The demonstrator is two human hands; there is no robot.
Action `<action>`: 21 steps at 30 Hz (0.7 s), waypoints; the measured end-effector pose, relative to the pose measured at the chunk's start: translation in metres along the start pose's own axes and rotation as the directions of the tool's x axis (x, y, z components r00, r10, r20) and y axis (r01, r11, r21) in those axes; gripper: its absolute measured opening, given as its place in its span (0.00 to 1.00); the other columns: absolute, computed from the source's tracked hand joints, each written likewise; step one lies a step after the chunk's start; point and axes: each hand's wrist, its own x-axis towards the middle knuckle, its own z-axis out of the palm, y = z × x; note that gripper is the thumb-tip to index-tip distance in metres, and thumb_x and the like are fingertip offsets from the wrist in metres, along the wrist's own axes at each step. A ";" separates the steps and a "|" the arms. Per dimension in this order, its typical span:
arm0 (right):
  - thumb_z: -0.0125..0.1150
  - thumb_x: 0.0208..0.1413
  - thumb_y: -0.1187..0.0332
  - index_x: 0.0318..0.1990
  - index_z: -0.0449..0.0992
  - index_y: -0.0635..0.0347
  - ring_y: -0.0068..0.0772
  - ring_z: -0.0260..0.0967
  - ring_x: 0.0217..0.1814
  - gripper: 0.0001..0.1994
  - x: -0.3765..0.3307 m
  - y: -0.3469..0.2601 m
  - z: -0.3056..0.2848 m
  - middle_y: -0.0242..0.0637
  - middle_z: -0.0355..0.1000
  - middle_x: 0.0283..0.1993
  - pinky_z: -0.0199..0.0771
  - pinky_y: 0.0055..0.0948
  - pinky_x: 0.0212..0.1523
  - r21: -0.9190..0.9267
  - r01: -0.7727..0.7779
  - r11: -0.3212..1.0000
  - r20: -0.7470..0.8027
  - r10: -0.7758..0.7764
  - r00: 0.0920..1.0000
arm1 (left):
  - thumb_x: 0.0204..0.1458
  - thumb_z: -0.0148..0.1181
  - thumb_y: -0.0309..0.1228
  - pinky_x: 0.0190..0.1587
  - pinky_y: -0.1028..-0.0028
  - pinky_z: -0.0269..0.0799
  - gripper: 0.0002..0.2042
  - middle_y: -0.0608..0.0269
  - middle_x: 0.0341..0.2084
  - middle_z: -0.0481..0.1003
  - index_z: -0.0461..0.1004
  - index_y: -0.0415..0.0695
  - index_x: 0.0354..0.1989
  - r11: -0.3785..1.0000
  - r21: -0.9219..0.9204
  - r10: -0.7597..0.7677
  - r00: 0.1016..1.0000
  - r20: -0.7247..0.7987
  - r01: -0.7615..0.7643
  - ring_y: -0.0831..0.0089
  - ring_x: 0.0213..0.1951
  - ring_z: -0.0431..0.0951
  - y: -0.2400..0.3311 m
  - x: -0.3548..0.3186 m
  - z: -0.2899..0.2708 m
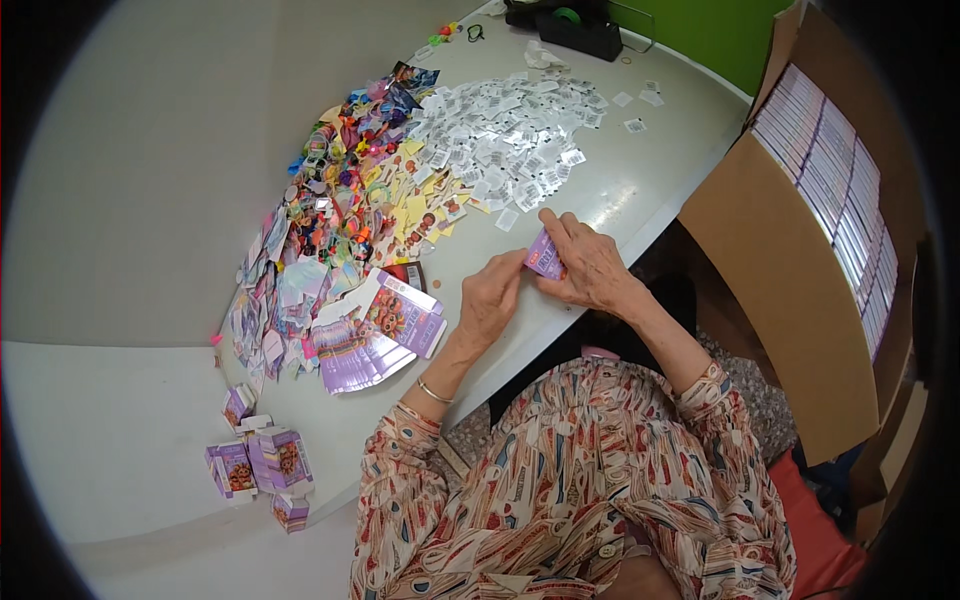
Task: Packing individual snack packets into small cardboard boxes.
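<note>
A small purple box [545, 257] is pinched between left hand [490, 298] and right hand [590, 265], above the counter [620, 190] edge, near white labels [510, 135].

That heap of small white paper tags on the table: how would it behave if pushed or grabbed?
The white tags look thin, flat and loose, so probably very light; a push would likely scatter them. Overlapping and lying flat on the smooth table, single ones seem hard to pinch.

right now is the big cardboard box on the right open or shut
Open. The cardboard box has its flap raised at the top, and rows of packed purple packs show inside, filling most of the opening.
</note>
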 end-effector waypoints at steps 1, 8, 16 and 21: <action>0.64 0.39 0.58 0.61 0.55 0.64 0.48 0.69 0.40 0.40 0.001 -0.002 -0.001 0.46 0.63 0.39 0.73 0.41 0.37 -0.006 -0.022 1.000 0.034 0.023 0.999 | 0.48 0.55 0.17 0.34 0.70 0.75 0.15 0.51 0.35 0.77 0.72 0.36 0.47 0.982 -0.105 -0.157 0.988 0.003 0.157 0.59 0.32 0.79 0.003 -0.001 0.001; 0.66 0.38 0.58 0.60 0.54 0.62 0.48 0.70 0.38 0.41 0.000 -0.001 0.001 0.46 0.63 0.38 0.74 0.42 0.35 -0.061 0.010 0.998 0.041 -0.007 0.999 | 0.52 0.54 0.19 0.33 0.72 0.73 0.09 0.50 0.31 0.77 0.75 0.35 0.41 0.914 -0.241 -0.322 0.945 0.056 0.326 0.62 0.30 0.80 0.014 0.001 -0.003; 0.67 0.38 0.58 0.59 0.56 0.62 0.48 0.70 0.39 0.40 0.002 -0.006 0.005 0.46 0.64 0.39 0.74 0.41 0.36 -0.083 -0.015 0.996 0.051 0.019 0.998 | 0.52 0.55 0.21 0.34 0.74 0.72 0.09 0.51 0.31 0.78 0.76 0.35 0.40 0.822 -0.372 -0.476 0.879 -0.029 0.432 0.65 0.30 0.79 0.023 -0.004 0.012; 0.68 0.38 0.58 0.58 0.57 0.62 0.48 0.70 0.40 0.39 0.003 -0.011 0.001 0.46 0.64 0.40 0.74 0.41 0.37 -0.111 0.010 0.994 0.070 -0.002 0.998 | 0.51 0.56 0.23 0.34 0.74 0.72 0.08 0.53 0.31 0.78 0.76 0.35 0.38 0.765 -0.408 -0.570 0.819 -0.066 0.499 0.69 0.29 0.78 0.020 -0.003 0.020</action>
